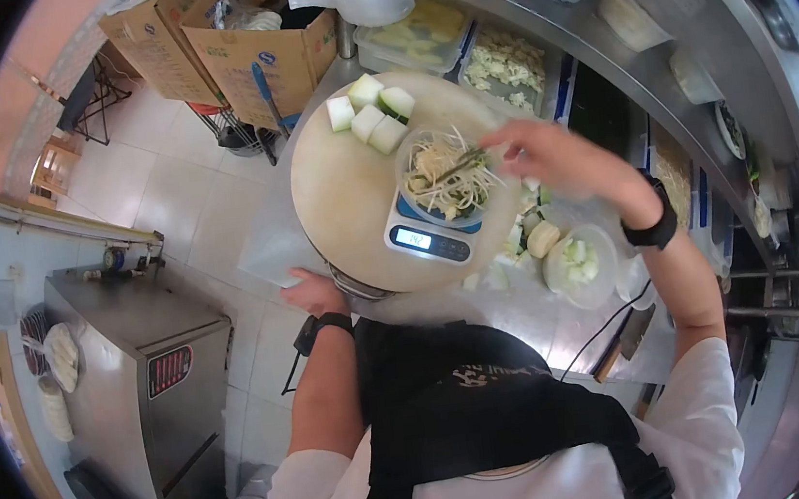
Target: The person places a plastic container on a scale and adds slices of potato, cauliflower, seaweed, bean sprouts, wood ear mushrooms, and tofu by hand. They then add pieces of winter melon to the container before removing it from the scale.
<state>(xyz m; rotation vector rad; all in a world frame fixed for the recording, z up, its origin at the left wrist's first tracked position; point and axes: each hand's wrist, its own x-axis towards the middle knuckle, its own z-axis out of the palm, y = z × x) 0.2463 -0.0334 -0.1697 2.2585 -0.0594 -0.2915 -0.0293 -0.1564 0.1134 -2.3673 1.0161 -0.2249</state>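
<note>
Two hands: right hand (533, 150) pinched on shredded vegetables (441, 183) over the bowl (401, 164) on the scale (429, 240), 3 o'clock on the cutting board (345, 197); left hand (310, 293) rests open at 7. Strands could spill, skewing the weight.

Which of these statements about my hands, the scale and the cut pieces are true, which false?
The right hand reaches over the clear bowl of pale shredded vegetables. True.
That bowl sits directly on the round pale wooden chopping board. False: it sits on the blue-and-white digital scale.
The left hand is at the board's near edge. True.
The white, green-skinned chunks lie in the bowl. False: they lie on the board's far side.
</note>
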